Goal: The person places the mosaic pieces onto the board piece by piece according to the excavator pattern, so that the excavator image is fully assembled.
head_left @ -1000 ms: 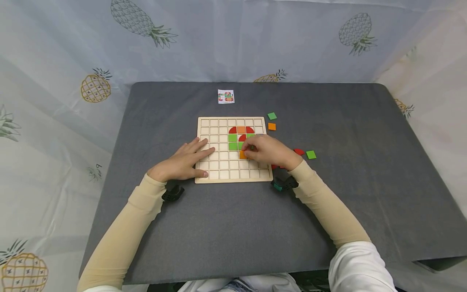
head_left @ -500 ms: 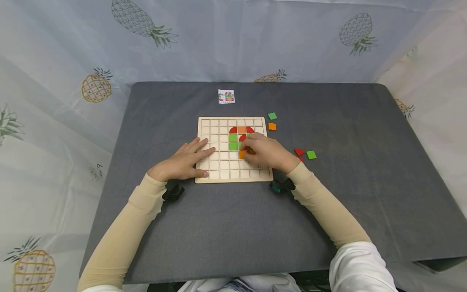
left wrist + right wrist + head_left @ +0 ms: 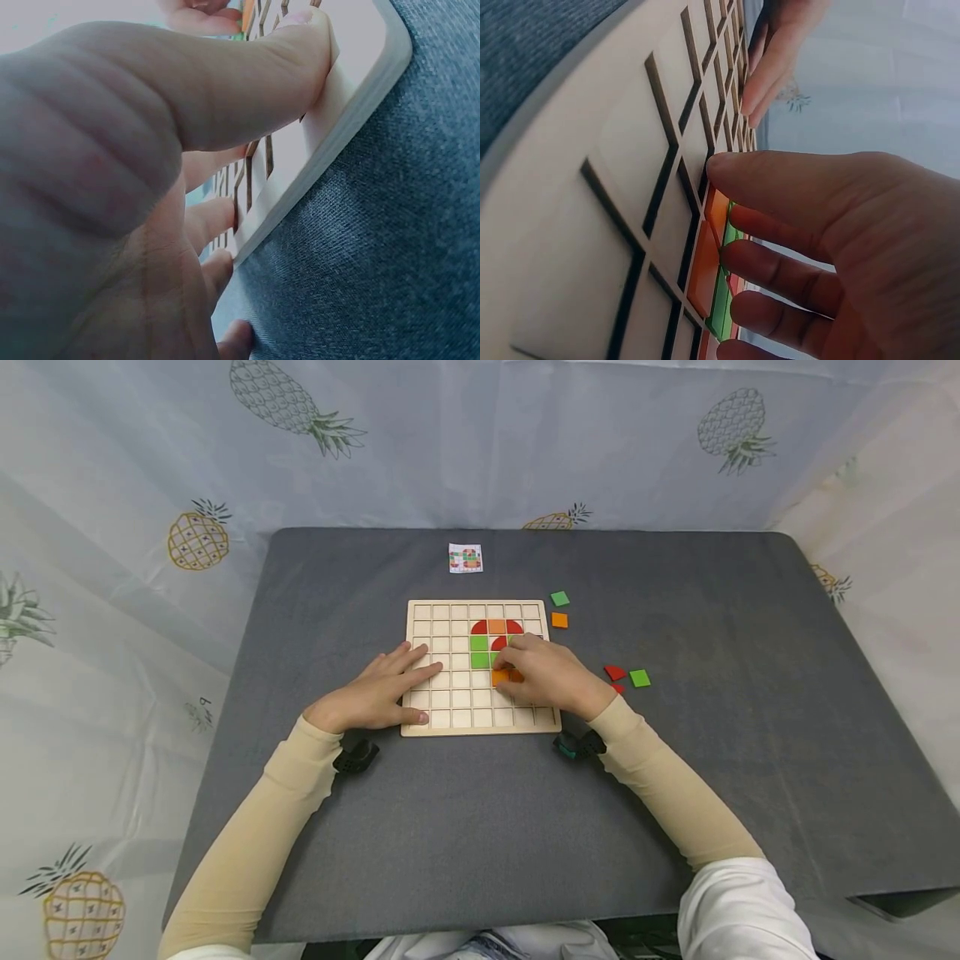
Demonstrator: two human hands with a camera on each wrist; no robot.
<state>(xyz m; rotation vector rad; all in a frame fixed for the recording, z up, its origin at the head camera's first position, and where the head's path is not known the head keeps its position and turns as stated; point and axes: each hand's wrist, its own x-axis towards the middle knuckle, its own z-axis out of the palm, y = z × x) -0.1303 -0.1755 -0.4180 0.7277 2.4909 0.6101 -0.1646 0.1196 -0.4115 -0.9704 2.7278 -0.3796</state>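
Observation:
A wooden grid board (image 3: 461, 697) lies on the dark cloth. My left hand (image 3: 378, 689) rests spread on its left side, thumb (image 3: 247, 82) pressing on the rim in the left wrist view. My right hand (image 3: 553, 672) is over the board's right half, fingers slightly bent. Its thumb tip (image 3: 724, 169) touches the grid beside an orange tile (image 3: 717, 210). Another orange tile (image 3: 703, 270) lies flat in a neighbouring cell, below the fingers. Green squares (image 3: 478, 652) and red curved tiles (image 3: 479, 627) fill cells farther back; the right hand hides some of them.
Beyond the board lies a small printed pattern card (image 3: 465, 558). Loose green (image 3: 559, 598) and orange (image 3: 559, 620) tiles lie by its right rear corner. Red (image 3: 615, 672) and green (image 3: 640, 678) pieces lie farther right, partly by the right wrist.
My right hand has shifted slightly toward me and its fingers have eased apart, uncovering more of the second orange tile in the grid. The left hand has stayed still.

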